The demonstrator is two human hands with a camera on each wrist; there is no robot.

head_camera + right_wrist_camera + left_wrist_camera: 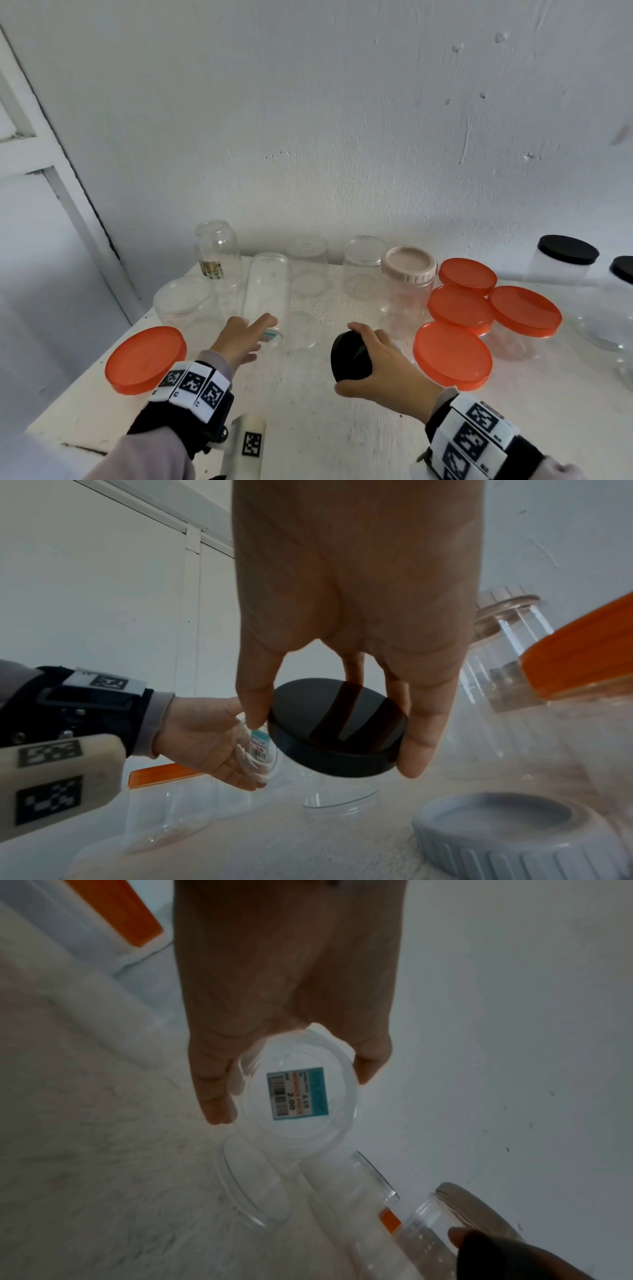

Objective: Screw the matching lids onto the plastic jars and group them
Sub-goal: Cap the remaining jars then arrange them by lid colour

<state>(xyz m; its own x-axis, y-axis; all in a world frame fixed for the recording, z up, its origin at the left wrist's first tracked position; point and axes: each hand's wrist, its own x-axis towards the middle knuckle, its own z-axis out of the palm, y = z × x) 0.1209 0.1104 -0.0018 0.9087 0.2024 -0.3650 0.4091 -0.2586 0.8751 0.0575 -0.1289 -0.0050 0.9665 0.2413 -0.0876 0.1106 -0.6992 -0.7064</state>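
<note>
My right hand (349, 358) grips a round black lid (351, 356) by its rim, tilted, above the white table (308, 428). The right wrist view shows thumb and fingers clamped on opposite sides of the black lid (337, 727). My left hand (260, 337) reaches forward with straight fingers to the base of a tall clear jar (267, 291), which leans away with its open mouth far. In the left wrist view, the jar's base with its price label (298, 1093) lies between the fingers (212, 1091) and the thumb. No lid is on this jar.
Several orange-lidded jars (452, 354) crowd the right; another (145, 358) stands front left. A pink-lidded jar (409, 267) and open clear jars (217, 250) line the back by the wall. Black-lidded jars (567, 250) stand far right. A ribbed pale lid (507, 829) lies below my right hand.
</note>
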